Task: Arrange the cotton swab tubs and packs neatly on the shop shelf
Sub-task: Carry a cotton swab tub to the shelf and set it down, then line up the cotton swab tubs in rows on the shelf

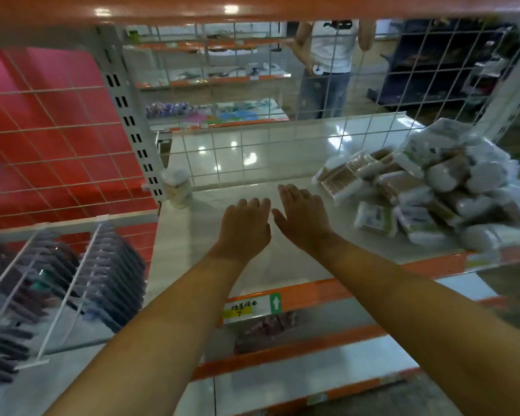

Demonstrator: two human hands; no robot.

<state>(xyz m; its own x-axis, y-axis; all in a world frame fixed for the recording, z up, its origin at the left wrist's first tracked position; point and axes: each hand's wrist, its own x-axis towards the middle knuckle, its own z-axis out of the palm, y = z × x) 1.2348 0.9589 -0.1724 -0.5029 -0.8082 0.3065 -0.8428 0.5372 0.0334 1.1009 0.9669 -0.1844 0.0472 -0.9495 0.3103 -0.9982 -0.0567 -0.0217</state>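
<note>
A: Cotton swab packs (433,193) — a loose heap of them at the right end of the shelf (210,241), some flat boxes showing rows of sticks, others soft white bags, all tumbled over one another up against the wire back panel (252,145).

B: And one lone tub (177,187) at the far left, upright, just beside the grey slotted post (126,115). Well apart from the heap.

A: Both hands are out over the bare middle of the shelf. Left hand (246,226) palm down, fingers relaxed and a little bent, holding nothing. Right hand (303,214) flat, fingers straight and close together, also holding nothing. The two nearly touch at the thumbs.

B: Whether they're resting on the shelf or hovering just above it, I can't tell.

A: So, by my reading, nothing has been lined up yet — the sorting is all ahead.

B: To do it well, I'd take from the top and near edge of the heap, one pack at a time. Pull from underneath and the soft bags will likely slide toward the front lip.

A: Agreed. Group like with like: flat boxes stack squarely, the bags squash and want support from a neighbour. Start a row at the tub's end and work right, labels facing front.

B: There's a price tag (252,307) on the orange front rail (327,292) below, and someone standing in the aisle beyond the wire.
</note>
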